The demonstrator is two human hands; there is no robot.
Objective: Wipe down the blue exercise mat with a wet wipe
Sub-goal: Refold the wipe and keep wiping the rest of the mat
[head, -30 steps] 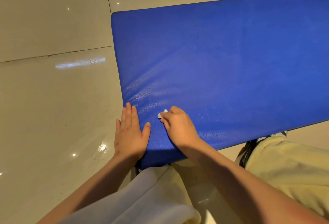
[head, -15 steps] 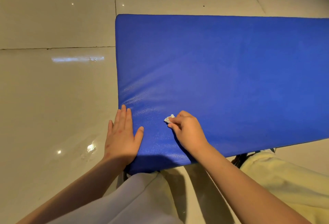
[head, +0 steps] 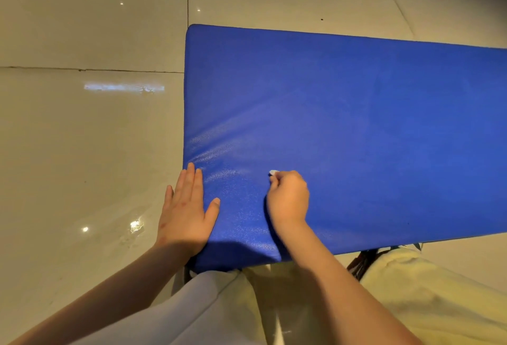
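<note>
The blue exercise mat (head: 356,130) lies on the glossy tiled floor and fills the right half of the view. My right hand (head: 288,196) rests on its near left part, fingers curled round a small white wet wipe (head: 273,172); only a scrap of the wipe shows past my fingertips. My left hand (head: 186,207) lies flat with straight fingers on the mat's left edge, partly over the floor.
Beige floor tiles (head: 82,139) with dark grout lines spread to the left and behind the mat. My legs in pale trousers (head: 411,298) are at the bottom. Dark straps (head: 362,259) show under the mat's near edge.
My right hand with the wipe has slid a little rightward over the mat. The left hand stays flat on the left edge. The camera has turned, so the mat sits lower and further right.
</note>
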